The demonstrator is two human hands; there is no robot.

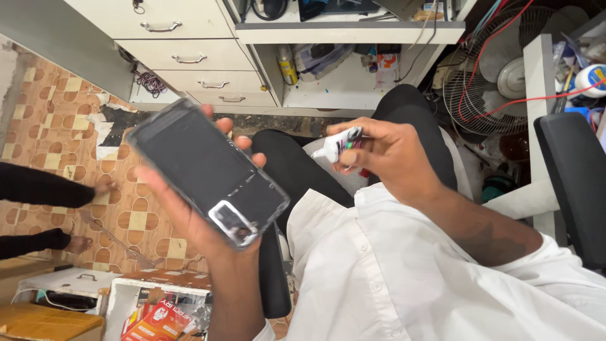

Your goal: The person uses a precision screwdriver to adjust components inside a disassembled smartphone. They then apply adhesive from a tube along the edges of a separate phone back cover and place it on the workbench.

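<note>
left hand [189, 208]: palm up, fingers curled round the edges of a dark phone back panel [205, 170], camera cutout nearest the wrist, tilted flat so the inner face is easy to get at
right hand [391, 155]: pinching a small white glue tube [338, 144], nozzle aimed left at the panel
around: white shirt [391, 271], black trousers, tiled floor [57, 120], drawers [183, 57], fan [492, 82]

Patterned orange floor tiles [57, 120] meet white drawers [183, 50], cluttered shelves [341, 69] and a fan [499, 69].
</note>
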